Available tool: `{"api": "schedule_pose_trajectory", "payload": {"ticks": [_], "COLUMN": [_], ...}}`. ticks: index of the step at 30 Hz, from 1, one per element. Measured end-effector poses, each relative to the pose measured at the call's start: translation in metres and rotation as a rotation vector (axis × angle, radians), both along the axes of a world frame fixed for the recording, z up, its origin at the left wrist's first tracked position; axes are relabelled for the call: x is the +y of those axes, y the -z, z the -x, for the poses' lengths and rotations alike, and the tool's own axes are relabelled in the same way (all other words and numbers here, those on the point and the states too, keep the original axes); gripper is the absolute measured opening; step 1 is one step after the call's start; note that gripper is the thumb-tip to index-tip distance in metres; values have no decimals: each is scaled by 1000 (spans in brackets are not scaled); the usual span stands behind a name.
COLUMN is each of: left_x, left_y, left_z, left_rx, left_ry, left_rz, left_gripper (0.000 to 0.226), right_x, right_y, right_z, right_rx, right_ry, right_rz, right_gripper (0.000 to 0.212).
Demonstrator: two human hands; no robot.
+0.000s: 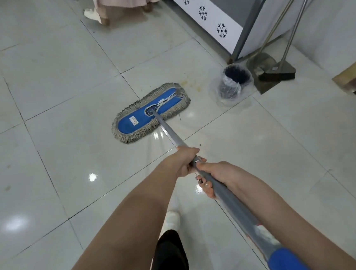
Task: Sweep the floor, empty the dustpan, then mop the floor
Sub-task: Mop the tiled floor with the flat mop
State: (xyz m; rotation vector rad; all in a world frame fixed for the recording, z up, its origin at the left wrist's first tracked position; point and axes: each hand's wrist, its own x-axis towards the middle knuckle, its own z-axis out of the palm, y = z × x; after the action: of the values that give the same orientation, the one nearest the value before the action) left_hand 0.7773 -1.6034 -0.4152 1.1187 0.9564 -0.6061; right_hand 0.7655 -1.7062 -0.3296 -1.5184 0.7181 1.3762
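A flat mop with a blue pad and grey fringe [149,112] lies flat on the white tiled floor [60,80]. Its grey handle [168,129] runs back toward me and ends in a blue grip at the lower right. My left hand [185,160] is closed around the handle, further down the shaft. My right hand [214,178] grips the handle just behind it. A metal dustpan [262,71] and a broom [279,73] lean against a cabinet at the right. A yellowish stain [190,86] marks the tile beside the mop head.
A small bin lined with a clear plastic bag [233,83] stands left of the dustpan. A white cabinet with snowflake marks [209,13] lies behind it. A stool with a pink cover [126,1] stands at the top. A wooden edge [354,74] juts in at the right.
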Motion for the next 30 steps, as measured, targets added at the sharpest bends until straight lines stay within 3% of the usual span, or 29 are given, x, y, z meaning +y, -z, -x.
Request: {"api": "schedule_pose_trajectory", "payload": {"ticks": [7, 16, 22, 27, 30], "left_x": [48, 54, 7, -39, -57], "left_y": [-6, -2, 6, 7, 7], "left_z": [-95, -179, -259, -311, -320], "left_rx": [-17, 12, 21, 35, 33], "left_ry": [-38, -82, -148, -226, -267], "left_rz": [30, -31, -28, -39, -54], "left_gripper": [43, 38, 38, 16, 15], "right_x": [49, 54, 3, -45, -63], "right_y": [-17, 3, 17, 10, 5], "right_z": [-97, -187, -278, -337, -347], "right_rx": [-2, -32, -22, 26, 2], "right_ry": [-49, -105, -180, -239, -248], "right_rz": [-6, -40, -62, -78, -99], "right_gripper": [33, 28, 26, 31, 29]}}
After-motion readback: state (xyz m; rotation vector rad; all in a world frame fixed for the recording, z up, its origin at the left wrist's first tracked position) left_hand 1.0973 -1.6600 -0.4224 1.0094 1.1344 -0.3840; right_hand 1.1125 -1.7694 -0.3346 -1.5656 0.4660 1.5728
